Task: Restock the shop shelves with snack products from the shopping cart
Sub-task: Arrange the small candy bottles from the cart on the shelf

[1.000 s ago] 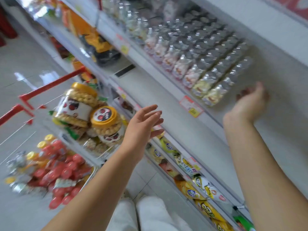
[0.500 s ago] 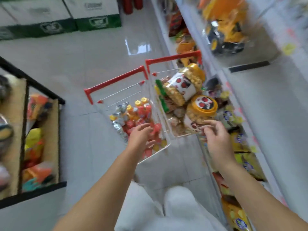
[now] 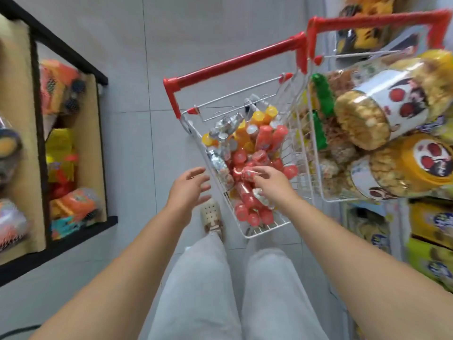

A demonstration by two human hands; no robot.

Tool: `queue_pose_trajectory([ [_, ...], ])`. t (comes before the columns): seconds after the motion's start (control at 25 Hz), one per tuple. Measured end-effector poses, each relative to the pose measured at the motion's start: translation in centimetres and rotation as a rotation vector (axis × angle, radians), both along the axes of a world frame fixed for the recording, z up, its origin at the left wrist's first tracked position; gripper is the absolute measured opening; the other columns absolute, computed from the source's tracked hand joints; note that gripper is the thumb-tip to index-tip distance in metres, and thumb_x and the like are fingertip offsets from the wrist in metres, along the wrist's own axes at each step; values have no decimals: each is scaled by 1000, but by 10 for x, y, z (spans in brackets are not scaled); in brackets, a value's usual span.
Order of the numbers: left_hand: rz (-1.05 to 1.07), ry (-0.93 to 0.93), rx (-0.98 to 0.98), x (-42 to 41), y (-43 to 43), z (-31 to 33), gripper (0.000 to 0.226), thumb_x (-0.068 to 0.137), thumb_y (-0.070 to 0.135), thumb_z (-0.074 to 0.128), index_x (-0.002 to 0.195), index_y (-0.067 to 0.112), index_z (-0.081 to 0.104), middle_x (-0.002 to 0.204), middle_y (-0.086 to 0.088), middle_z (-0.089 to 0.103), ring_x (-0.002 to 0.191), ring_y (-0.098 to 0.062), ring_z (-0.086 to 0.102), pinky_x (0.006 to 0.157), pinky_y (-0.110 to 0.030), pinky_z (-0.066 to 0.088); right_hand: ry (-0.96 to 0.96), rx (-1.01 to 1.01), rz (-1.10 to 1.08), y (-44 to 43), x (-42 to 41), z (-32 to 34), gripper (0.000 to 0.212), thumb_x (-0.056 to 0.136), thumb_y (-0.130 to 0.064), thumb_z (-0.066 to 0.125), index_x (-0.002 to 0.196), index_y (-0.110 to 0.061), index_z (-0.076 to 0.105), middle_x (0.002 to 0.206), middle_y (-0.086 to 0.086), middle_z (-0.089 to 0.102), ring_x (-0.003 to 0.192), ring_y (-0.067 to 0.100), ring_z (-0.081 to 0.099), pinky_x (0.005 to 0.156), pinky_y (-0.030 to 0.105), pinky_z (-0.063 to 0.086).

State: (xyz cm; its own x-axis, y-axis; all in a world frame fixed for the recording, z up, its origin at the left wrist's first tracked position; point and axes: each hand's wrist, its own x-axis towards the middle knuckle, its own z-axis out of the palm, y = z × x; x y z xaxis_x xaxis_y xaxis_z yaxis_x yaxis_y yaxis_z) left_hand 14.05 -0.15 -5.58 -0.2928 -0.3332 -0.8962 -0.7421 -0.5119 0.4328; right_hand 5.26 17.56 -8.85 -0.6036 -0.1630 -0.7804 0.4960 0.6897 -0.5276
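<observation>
Single view, worn on your head, wide-angle. It faces forward and steeply down: your trousers (image 3: pixel 196 278) fill the bottom centre, with grey floor tiles (image 3: pixel 137 69) above. Both forearms enter from the bottom corners. It is near enough that your left hand (image 3: pixel 188 186) and right hand (image 3: pixel 272 185) reach the wire cart (image 3: pixel 267 228). Your right hand pinches a red tube (image 3: pixel 245 173) mid-frame. The black-framed shelf unit (image 3: pixel 40 133) and second cart (image 3: pixel 348 200) at the sides are blurred.

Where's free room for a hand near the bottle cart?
Bare floor between the shelf unit and the bottle cart, where the left hand hovers. Crowded: bottles fill it where the right hand grips; jar cart close alongside.
</observation>
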Motion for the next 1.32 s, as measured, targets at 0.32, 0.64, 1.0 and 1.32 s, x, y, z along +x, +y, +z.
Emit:
queue_pose_trajectory([
  [0.32,159,18,8,-18,-9,-57,19,99,11,56,115,19,62,108,-3,73,98,-19,71,83,-34,60,-129,-45,35,-74,-18,-98,26,89,-31,68,109,-18,56,107,3,61,93,19,59,85,37,50],
  [0.64,179,10,15,-18,-8,-79,18,98,10,56,113,18,63,109,-7,74,89,-18,70,82,-34,60,-116,-49,80,-67,-27,-114,41,84,-17,73,118,-13,50,94,3,66,89,14,62,69,19,47],
  [1.0,209,41,24,-12,-7,-86,18,101,11,51,111,18,64,107,-7,74,93,-19,71,79,-32,60,-138,-110,69,-81,-13,-118,15,86,-31,72,86,-26,58,89,-11,63,88,12,64,89,40,56],
  [1.32,93,112,65,-4,-2,-82,21,98,27,61,117,19,66,107,-1,75,88,-12,73,74,-25,59,-434,-492,-239,-44,-14,-79,19,97,-13,52,109,-9,67,102,10,72,93,22,66,87,36,53],
])
